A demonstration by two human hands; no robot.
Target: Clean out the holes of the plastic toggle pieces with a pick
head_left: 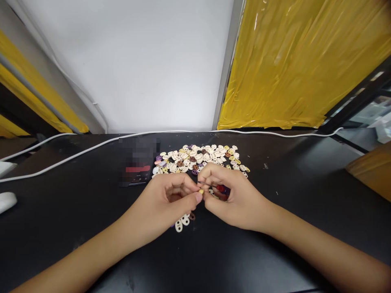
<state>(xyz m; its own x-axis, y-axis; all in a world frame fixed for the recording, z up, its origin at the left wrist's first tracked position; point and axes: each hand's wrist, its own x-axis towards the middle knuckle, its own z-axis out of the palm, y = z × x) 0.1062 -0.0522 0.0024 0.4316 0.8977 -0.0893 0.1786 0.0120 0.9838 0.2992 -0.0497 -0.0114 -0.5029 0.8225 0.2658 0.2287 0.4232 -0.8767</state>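
My left hand (171, 203) pinches a small yellow piece (201, 191) between thumb and fingertips. Close beside it, my right hand (235, 197) is closed round a small screwdriver with a red and dark handle (223, 189). The screwdriver's thin shaft points left toward the yellow piece; whether the tip touches it I cannot tell. Behind the hands spreads a pile of small oval pieces with two holes (210, 153), mostly cream, some yellow, brown, orange and purple. Several more oval pieces (179, 226) lie nearer me, partly hidden under my left hand.
The black table (232, 260) carries a dark phone-like device (139, 179), partly pixelated, left of the pile. A white cable (113, 140) runs along the back edge. At far left lies a white mouse-like object (6, 202). A cardboard box (371, 171) stands at the right.
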